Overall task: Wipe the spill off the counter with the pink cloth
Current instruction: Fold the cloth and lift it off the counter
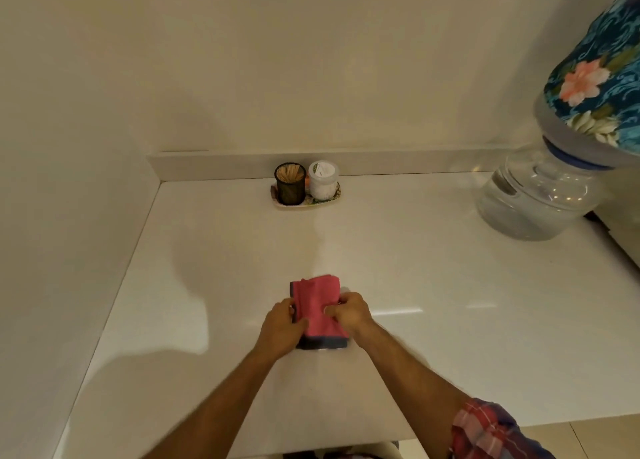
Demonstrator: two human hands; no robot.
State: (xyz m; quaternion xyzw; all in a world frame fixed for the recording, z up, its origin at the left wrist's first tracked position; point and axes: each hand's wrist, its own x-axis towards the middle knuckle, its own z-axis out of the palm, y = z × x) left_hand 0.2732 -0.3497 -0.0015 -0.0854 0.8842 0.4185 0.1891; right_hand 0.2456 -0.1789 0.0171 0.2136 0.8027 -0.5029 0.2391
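Observation:
A folded pink cloth [317, 303] with dark grey edging lies on the white counter [433, 285], near its middle. My left hand [281, 323] grips the cloth's left edge. On the right edge my right hand [349, 311] pinches the fabric with curled fingers. Just past the cloth's right side a faint wet sheen [344, 289] shows on the counter; I cannot make out any other spill on the glossy surface.
At the back by the wall stands a small tray [306, 200] holding a black mesh cup of sticks [290, 183] and a white jar [322, 180]. A water dispenser bottle [533, 202] with a floral cover [595, 78] fills the right side. Walls close off the left and back.

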